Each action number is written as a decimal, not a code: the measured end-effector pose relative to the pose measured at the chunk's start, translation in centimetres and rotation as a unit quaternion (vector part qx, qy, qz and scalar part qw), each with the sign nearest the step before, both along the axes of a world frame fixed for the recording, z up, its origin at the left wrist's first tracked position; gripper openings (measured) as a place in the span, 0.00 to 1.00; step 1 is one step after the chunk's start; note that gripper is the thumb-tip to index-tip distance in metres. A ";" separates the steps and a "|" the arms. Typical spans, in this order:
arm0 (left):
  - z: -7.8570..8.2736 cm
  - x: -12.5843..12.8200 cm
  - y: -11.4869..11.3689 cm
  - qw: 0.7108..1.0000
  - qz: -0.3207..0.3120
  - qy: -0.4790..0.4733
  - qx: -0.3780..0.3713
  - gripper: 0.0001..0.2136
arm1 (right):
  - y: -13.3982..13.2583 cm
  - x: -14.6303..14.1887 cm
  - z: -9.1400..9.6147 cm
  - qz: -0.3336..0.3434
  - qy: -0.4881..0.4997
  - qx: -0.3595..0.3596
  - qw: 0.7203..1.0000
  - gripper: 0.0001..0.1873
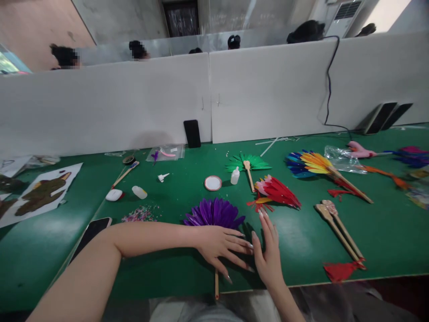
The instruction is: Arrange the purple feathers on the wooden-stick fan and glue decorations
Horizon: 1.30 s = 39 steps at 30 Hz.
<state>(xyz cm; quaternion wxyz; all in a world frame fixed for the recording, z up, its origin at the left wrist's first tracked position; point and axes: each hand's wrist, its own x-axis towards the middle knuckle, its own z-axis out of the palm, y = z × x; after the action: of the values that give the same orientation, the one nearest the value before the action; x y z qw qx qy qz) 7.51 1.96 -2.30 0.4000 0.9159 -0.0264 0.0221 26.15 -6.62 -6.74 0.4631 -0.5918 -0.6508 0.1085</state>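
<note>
A purple feather fan (213, 213) lies on the green table (301, 232) just in front of me, its wooden stick (216, 286) reaching past the near edge. My left hand (223, 247) lies flat over the fan's lower part, fingers spread and pointing right. My right hand (267, 252) rests open beside it, fingers stretched up and almost touching the left fingertips. Neither hand holds anything. A red feather fan (276, 191) lies just beyond my right hand.
A green fan (248, 163), a small glue bottle (235, 175), a round lid (213, 183), a multicoloured fan (310, 163), two bare wooden sticks (337, 226), red feathers (340, 270) and a phone (91, 231) lie about. White partitions (134, 103) back the table; other people sit behind them.
</note>
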 end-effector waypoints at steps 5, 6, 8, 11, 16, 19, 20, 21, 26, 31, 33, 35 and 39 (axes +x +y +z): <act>0.0 0.2 0.1 0.999 0.014 0.030 -0.011 0.28 | 0.3 0.1 -0.3 -0.002 0.017 -0.005 1.000 0.30; 0.1 0.2 0.1 1.000 0.011 0.028 -0.005 0.28 | 0.4 0.1 -0.3 -0.002 0.023 -0.007 1.000 0.30; 0.1 0.2 0.2 1.000 0.002 0.017 0.010 0.29 | 0.3 0.2 -0.3 -0.002 0.032 -0.011 0.999 0.29; 0.0 0.1 0.3 0.999 -0.020 0.002 0.038 0.31 | 0.3 0.2 -0.3 -0.006 0.043 -0.021 0.999 0.29; 0.1 0.0 0.4 0.996 -0.037 0.050 0.067 0.30 | 0.3 0.2 -0.2 -0.004 0.045 -0.033 0.998 0.29; 0.1 0.0 0.5 0.995 -0.041 0.050 0.079 0.30 | 0.3 0.3 -0.2 -0.002 0.050 -0.040 0.998 0.29; 0.2 0.0 0.5 0.994 -0.042 0.046 0.085 0.29 | 0.3 0.3 -0.2 -0.002 0.052 -0.041 0.998 0.29; 0.2 0.0 0.5 0.994 -0.042 0.040 0.091 0.29 | 0.3 0.3 -0.2 -0.003 0.053 -0.042 0.998 0.29; 0.2 0.1 0.5 0.988 -0.043 -0.006 0.147 0.26 | 0.4 0.2 -0.3 -0.003 0.051 -0.036 0.998 0.28; 0.3 0.1 0.5 0.984 -0.049 -0.018 0.172 0.26 | 0.5 0.1 -0.1 -0.009 0.044 -0.025 0.999 0.29; 0.4 0.1 0.4 0.985 -0.049 0.002 0.167 0.26 | 0.4 0.1 0.0 -0.011 0.038 -0.019 0.999 0.28; 0.7 0.1 0.3 0.986 -0.052 0.014 0.161 0.26 | 0.3 0.1 0.2 -0.011 0.038 -0.011 0.999 0.28; 1.0 0.0 -0.1 0.988 -0.042 -0.010 0.151 0.28 | -0.2 0.1 0.1 -0.016 0.047 0.001 0.999 0.27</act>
<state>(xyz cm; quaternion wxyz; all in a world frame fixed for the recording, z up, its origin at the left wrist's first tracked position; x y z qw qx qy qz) 7.51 1.87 -1.27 0.2571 0.9637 -0.0718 0.0099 26.24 -6.82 -6.59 0.4956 -0.5961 -0.6186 0.1276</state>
